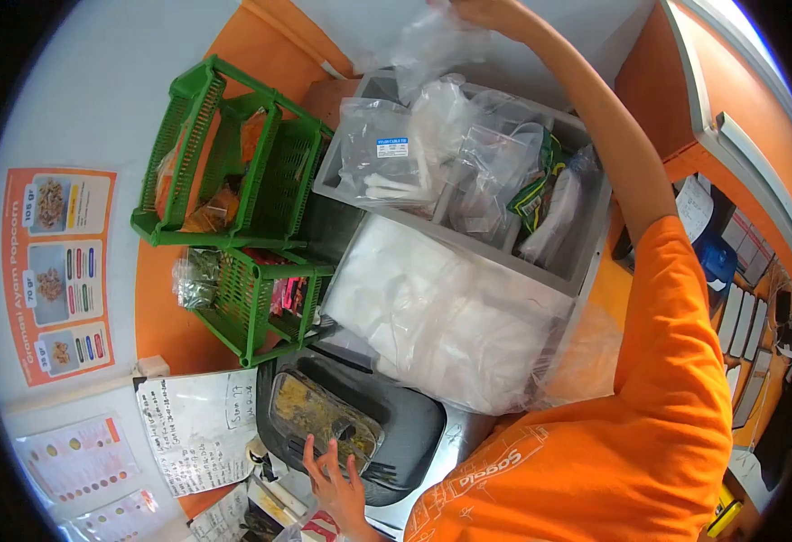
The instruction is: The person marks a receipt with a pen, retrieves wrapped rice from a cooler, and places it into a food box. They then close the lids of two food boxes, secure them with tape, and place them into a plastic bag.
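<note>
At the top edge, my right hand (479, 11) is partly cut off by the frame. Its fingers are closed on a crumpled clear plastic bag (432, 52), which hangs over a grey divided bin (586, 262). My left hand (337, 492) is low in the view with its fingers spread, touching the near end of a clear-lidded food container (319, 417). Something yellowish and dark shows through the lid. Under the container is a black tray (419, 415), and the dark tines of a plastic fork (380, 471) stick out beside my fingers.
The bin holds clear bags, a labelled pack (392, 147) and a green packet (533, 200). A stack of white plastic bags (405, 289) lies beside it. Green stacked baskets (270, 235) hold small packets. A poster (57, 271) and a handwritten sheet (199, 434) are on the wall.
</note>
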A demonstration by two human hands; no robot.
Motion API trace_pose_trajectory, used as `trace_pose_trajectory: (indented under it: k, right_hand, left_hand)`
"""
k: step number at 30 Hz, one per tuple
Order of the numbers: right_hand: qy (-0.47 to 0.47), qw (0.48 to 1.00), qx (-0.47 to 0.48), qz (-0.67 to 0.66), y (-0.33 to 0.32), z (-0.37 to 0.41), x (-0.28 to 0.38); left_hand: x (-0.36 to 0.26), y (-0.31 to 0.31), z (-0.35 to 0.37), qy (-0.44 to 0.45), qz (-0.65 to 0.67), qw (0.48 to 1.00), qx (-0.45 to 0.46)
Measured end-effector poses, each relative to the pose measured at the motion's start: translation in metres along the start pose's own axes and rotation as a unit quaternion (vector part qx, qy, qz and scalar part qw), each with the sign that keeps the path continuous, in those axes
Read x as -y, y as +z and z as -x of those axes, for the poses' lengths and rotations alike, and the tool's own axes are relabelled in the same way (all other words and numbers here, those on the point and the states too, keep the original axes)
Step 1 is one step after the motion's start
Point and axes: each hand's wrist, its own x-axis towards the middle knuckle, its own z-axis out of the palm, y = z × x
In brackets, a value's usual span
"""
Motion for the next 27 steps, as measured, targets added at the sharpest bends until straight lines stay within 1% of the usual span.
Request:
trace_pose_trajectory:
  k: [2,3,5,7,9,10,13,15,17,18,19,20,21,22,23,24,26,27]
  right_hand:
    - [0.09,0.982,0.124,0.114,-0.019,0.0,-0.013]
    - [0.102,0.964,0.151,0.195,-0.011,0.002,-0.013]
    - [0.125,0.904,0.202,0.356,0.011,0.011,-0.02]
    - [0.135,0.888,0.157,0.412,0.041,0.011,-0.071]
    - [0.088,0.905,0.11,0.4,0.071,0.021,-0.102]
    - [0.065,0.913,0.089,0.393,0.083,0.024,-0.104]
    - [0.172,0.897,0.052,0.404,0.107,0.025,-0.096]
    - [0.092,0.898,0.008,0.43,0.11,0.025,-0.084]
    - [0.035,0.88,-0.008,0.474,0.109,0.024,-0.066]
    - [-0.051,0.874,-0.045,0.481,0.107,0.026,-0.067]
    - [-0.042,0.854,-0.05,0.516,0.106,0.024,-0.053]
    - [-0.099,0.843,-0.109,0.517,0.108,0.022,-0.052]
    - [-0.124,0.861,-0.19,0.455,0.109,0.03,-0.021]
    - [-0.191,0.873,-0.243,0.378,0.108,0.041,0.008]
    - [-0.27,0.84,-0.318,0.348,0.116,0.04,0.024]
    - [-0.289,0.851,-0.314,0.307,0.13,0.044,0.045]
    - [-0.344,0.877,-0.267,0.203,0.166,0.077,0.112]
    - [-0.422,0.877,-0.209,0.099,0.185,0.087,0.141]
  left_hand:
    - [-0.002,-0.001,0.005,-0.006,-0.001,1.0,-0.006]
    - [-0.002,-0.001,0.008,-0.014,-0.004,1.0,-0.004]
    - [-0.006,0.0,0.012,-0.025,-0.004,1.0,0.005]
    - [-0.01,0.002,0.012,-0.029,-0.002,0.999,0.018]
    - [-0.014,0.004,0.008,-0.028,0.005,0.999,0.025]
    - [-0.015,0.005,0.008,-0.03,0.007,0.999,0.03]
    - [-0.018,0.002,0.01,-0.041,0.012,0.999,0.026]
    - [-0.015,0.002,0.013,-0.043,0.025,0.999,0.016]
    - [-0.016,0.004,0.014,-0.02,0.03,0.999,0.013]
    - [-0.018,0.007,0.013,0.0,0.026,1.0,0.011]
    - [-0.019,0.008,0.011,0.02,0.023,1.0,0.008]
    - [-0.016,0.01,0.009,0.025,0.039,0.999,0.017]
    - [-0.013,0.013,0.008,0.024,0.053,0.998,0.023]
    - [-0.015,0.014,0.005,0.019,0.067,0.997,0.026]
    - [-0.017,0.012,0.003,0.012,0.089,0.995,0.033]
    - [-0.019,0.013,-0.002,0.027,0.112,0.993,0.02]
    - [-0.017,0.01,-0.014,0.053,0.16,0.986,-0.007]
    - [-0.017,0.014,-0.021,0.039,0.27,0.96,-0.061]
